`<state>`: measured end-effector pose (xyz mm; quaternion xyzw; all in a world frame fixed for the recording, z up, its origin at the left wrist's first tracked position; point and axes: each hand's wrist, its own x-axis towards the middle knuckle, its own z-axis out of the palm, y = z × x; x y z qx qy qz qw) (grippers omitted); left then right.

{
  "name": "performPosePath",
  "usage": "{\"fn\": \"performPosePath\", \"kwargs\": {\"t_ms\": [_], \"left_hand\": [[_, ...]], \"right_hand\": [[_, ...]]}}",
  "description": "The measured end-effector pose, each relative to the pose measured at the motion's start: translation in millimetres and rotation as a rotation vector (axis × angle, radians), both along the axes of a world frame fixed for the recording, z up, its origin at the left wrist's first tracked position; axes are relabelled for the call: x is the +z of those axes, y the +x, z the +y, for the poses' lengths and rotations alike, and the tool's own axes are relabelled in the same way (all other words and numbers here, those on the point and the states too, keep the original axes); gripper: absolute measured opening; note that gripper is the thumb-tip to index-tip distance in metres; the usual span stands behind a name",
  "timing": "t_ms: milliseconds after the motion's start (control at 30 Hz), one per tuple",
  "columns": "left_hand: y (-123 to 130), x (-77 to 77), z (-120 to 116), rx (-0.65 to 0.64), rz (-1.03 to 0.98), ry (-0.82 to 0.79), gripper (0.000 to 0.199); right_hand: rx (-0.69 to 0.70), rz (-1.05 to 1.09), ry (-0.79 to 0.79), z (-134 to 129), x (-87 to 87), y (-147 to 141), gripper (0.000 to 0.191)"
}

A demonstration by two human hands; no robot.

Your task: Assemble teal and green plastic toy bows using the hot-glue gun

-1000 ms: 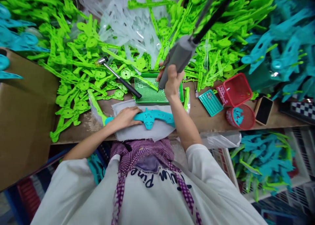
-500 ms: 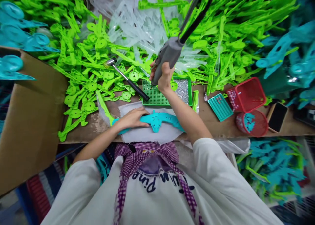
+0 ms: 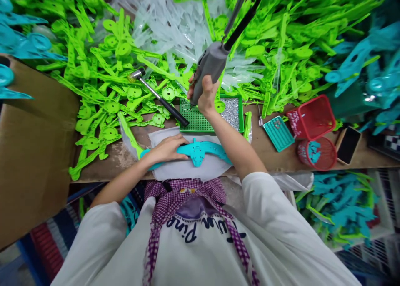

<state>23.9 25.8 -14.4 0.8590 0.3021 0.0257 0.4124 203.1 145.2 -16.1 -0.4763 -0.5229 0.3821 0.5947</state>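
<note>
Along the brown workbench (image 3: 275,161), seen from the head, bright-green plastic parts (image 3: 118,98) heap around translucent white pieces (image 3: 175,25); a cardboard box (image 3: 37,152) walls off the left. A hammer (image 3: 156,95) leans its handle over a green perforated tray (image 3: 201,122). To the right sit 2 red baskets (image 3: 296,123), a small teal tray (image 3: 279,134) and a phone (image 3: 347,145). On pale cloth (image 3: 187,173) near the edge, the left hand (image 3: 168,149) has fingers and thumb closed about a blue plastic part (image 3: 197,152), partly hidden by the right forearm (image 3: 236,142). The right hand's (image 3: 208,96) fingers wrap a grey electric screwdriver (image 3: 213,63), tip over the tray. Blue and green parts (image 3: 340,206) fill a crate below.
</note>
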Motion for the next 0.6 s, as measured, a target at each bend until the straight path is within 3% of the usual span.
{"fn": "performPosePath", "kwargs": {"t_ms": [67, 167, 233, 333, 467, 600], "left_hand": [[-1, 0.7, 1, 0.002, -0.007, -0.008, 0.052], [-3, -0.4, 2, 0.004, -0.012, -0.022, 0.054], [-3, -1.8, 3, 0.004, -0.019, -0.035, 0.057], [-3, -3.7, 5, 0.003, -0.026, -0.054, 0.056], [-1, -5.1, 5, 0.002, -0.019, -0.062, 0.049], [1, -4.8, 6, 0.018, 0.017, -0.061, 0.053]], "right_hand": [[-0.014, 0.018, -0.013, -3, 12.9, -2, 0.079], [-0.073, 0.139, -0.002, -16, 45.4, 10, 0.084], [-0.123, 0.252, 0.054, -39, 69.6, 32, 0.082], [-0.121, 0.317, 0.181, -94, 94.0, 73, 0.076], [-0.134, 0.226, 0.160, -170, 90.5, 107, 0.063], [-0.128, 0.262, 0.147, -198, 72.9, 106, 0.072]]}}
